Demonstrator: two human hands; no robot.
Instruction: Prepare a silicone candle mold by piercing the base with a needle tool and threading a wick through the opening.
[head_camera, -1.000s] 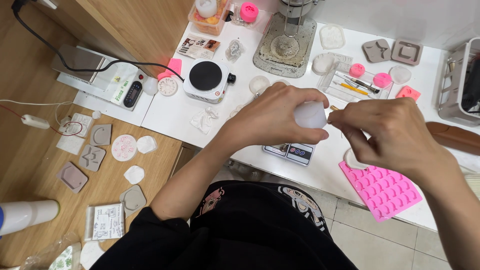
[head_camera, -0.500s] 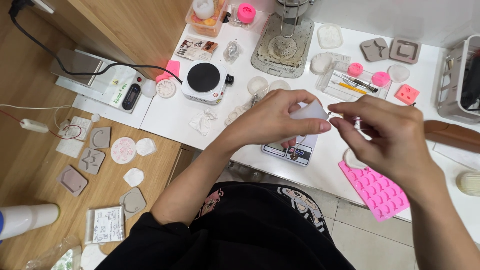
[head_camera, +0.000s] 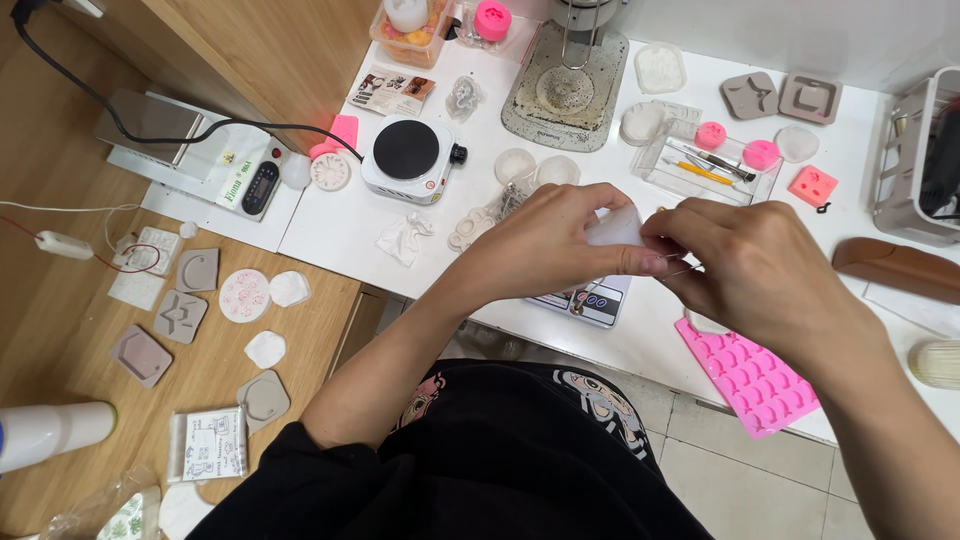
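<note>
Both hands meet above the near edge of the white table (head_camera: 330, 225). Left hand (head_camera: 545, 245) grips a small white cast piece (head_camera: 612, 228) between thumb and fingers, held mid-air over a small digital scale (head_camera: 590, 300). Right hand (head_camera: 765, 270) pinches at the piece's right edge; a thin wire or thread (head_camera: 672, 272) seems to run from its fingertips, too fine to be sure. Step in hand looks like fitting or trimming something at the piece's edge. Next move likely calls for a steady left grip and a fine pinch-pull or push from the right. Pink silicone mould (head_camera: 750, 375) lies just below the right hand, hot plate (head_camera: 408, 158) well apart to the left.
</note>
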